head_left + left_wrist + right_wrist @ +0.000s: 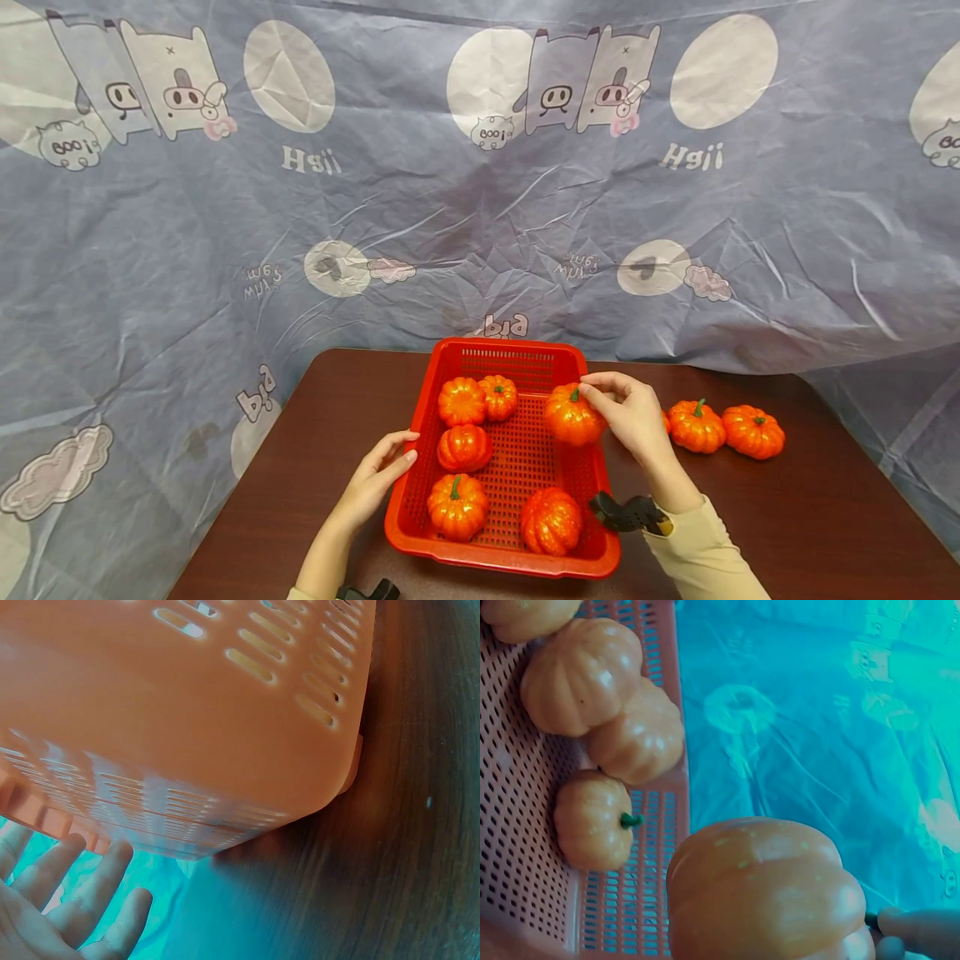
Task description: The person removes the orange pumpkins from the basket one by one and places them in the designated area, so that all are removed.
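Note:
My right hand pinches the green stem of an orange toy pumpkin, holding it over the right side of a red plastic basket. In the right wrist view this pumpkin fills the lower middle, with fingertips at its stem. Inside the basket, a column of pumpkins runs down the left side, among them a stemmed pumpkin at the front. Another pumpkin sits in the front right corner. At the basket's left rim is my left hand, its fingers extended and spread beneath the rim's edge.
To the right of the basket stand a pumpkin with a green stem and another pumpkin; a third is mostly hidden behind my right hand. All rest on a dark brown table. A printed grey-blue cloth hangs behind it.

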